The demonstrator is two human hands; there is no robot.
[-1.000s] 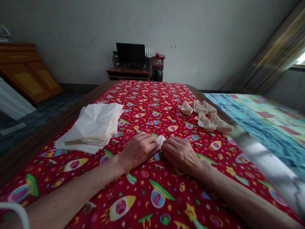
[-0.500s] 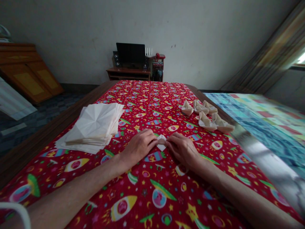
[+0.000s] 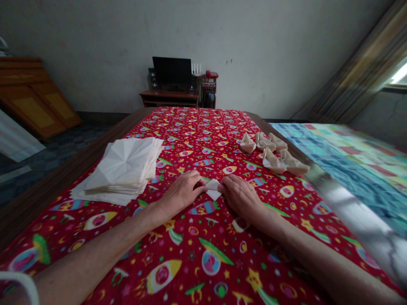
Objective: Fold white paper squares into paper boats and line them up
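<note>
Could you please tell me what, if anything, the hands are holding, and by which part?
The left hand pinches a small folded paper by its left side, the right hand its right.

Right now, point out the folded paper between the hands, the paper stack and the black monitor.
Folded paper (image 3: 213, 190): head view, on the middle of its pale upper face.
Paper stack (image 3: 124, 162): head view, on the creased top sheet.
Black monitor (image 3: 172, 73): head view, on the middle of the screen.
</note>
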